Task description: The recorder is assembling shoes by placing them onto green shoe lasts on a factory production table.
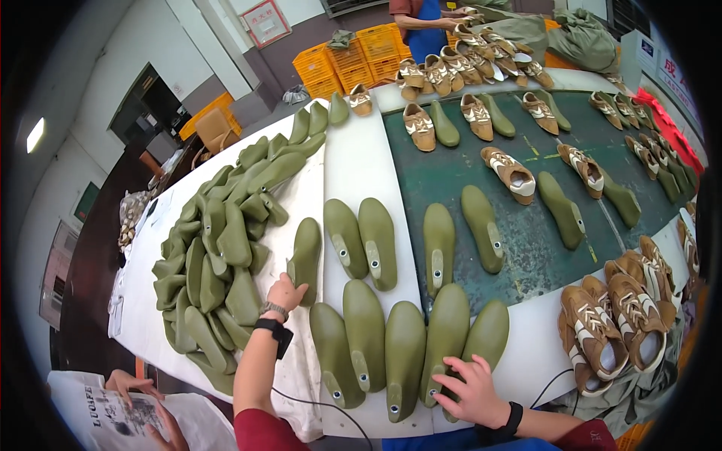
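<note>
**Hands among green shoe lasts on a worktable**

The left hand meets the near end of a single green last, which lies at the right edge of a white cloth. Its forefinger and thumb rest against that end, the other fingers curled; whether the grip is firm cannot be told. The right hand, fingers spread and loosely bent, touches the near end of the 4th last from the left in a front row of 5; it is not closed around it. Behind this row, 2 lasts lie side by side on the white surface. A heap of lasts covers part of the cloth. At right, a dark green panel bears further lasts and brown shoes with white stripes. At top, a person in a blue apron stands beside piled shoes.
</note>
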Demonstrator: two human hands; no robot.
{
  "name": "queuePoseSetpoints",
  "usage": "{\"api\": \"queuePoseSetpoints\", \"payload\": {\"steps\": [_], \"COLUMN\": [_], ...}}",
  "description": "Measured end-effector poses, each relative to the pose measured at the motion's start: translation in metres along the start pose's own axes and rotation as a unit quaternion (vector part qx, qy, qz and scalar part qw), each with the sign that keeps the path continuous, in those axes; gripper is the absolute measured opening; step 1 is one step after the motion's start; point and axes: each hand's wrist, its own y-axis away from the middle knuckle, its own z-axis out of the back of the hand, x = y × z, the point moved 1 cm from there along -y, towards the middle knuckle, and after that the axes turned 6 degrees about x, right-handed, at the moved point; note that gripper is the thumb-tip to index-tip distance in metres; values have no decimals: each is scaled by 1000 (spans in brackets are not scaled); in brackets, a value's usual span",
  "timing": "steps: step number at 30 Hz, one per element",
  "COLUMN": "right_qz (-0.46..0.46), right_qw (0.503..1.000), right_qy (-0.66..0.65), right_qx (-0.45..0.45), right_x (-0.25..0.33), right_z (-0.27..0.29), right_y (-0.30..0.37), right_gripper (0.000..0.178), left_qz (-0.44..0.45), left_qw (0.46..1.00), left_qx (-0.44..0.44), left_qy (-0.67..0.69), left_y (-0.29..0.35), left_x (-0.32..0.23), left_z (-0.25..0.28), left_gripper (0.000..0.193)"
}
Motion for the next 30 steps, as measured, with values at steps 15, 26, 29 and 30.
{"api": "queuePoseSetpoints", "payload": {"steps": [15,26,29,30], "right_qz": [-3,34,42,39], "right_qw": [1000,997,995,995], "right_qy": [-3,-52,-52,-51], "right_qx": [-12,-53,-72,-77], "right_x": [0,1,-4,-4], "right_z": [3,-7,-12,-12], "right_y": [-8,8,11,11], "right_gripper": [30,33,34,34], "left_qz": [-427,-369,-376,-377], "left_qw": [901,870,895,900], "left_qx": [-73,79,18,4], "left_qy": [-26,-317,-241,-219], "left_y": [-67,64,38,43], "left_x": [-206,-273,-261,-266], "left_z": [12,-117,-142,-136], "left_gripper": [80,71,57,53]}}
